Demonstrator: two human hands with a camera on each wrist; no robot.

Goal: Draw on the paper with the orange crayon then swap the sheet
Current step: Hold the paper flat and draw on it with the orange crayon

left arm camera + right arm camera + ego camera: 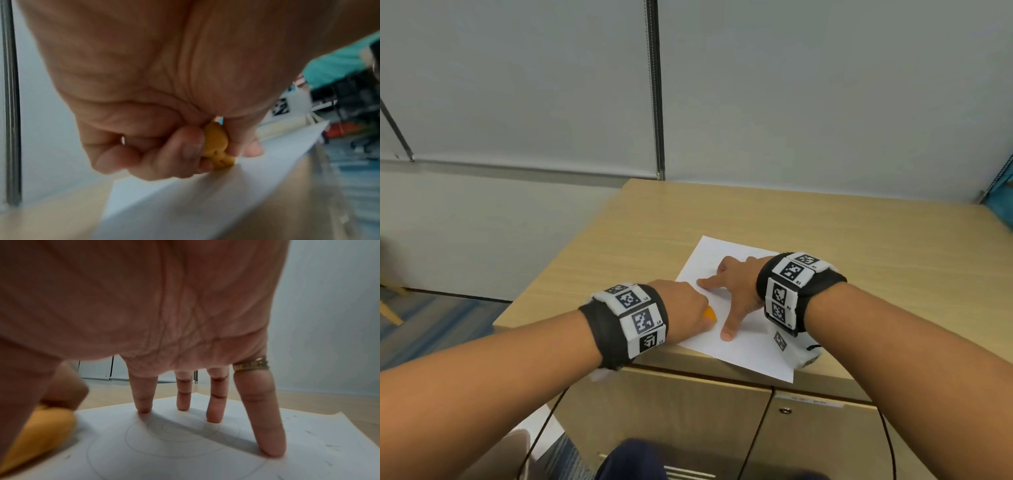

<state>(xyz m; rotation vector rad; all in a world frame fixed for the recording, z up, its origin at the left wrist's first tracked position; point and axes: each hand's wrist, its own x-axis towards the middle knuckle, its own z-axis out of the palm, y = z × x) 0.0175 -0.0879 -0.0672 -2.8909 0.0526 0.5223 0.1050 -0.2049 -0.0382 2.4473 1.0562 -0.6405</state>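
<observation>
A white sheet of paper (743,346) lies near the front edge of the wooden cabinet top (825,233). My left hand (685,310) grips a chunky orange crayon (709,313) at the sheet's left part; in the left wrist view the crayon (217,146) sits pinched between thumb and curled fingers, its end touching the paper (205,203). My right hand (736,291) is spread with straight fingers (265,426) pressing down on the sheet. Faint grey spiral lines (174,439) show on the paper (308,443) under that hand. The crayon (39,434) also appears at the lower left there.
The cabinet top stands against a grey wall with window blinds and a hanging bead cord (659,137). Cabinet doors (808,438) are below the front edge. The top's left edge (558,260) drops to carpeted floor. Something teal (1001,202) is at the far right.
</observation>
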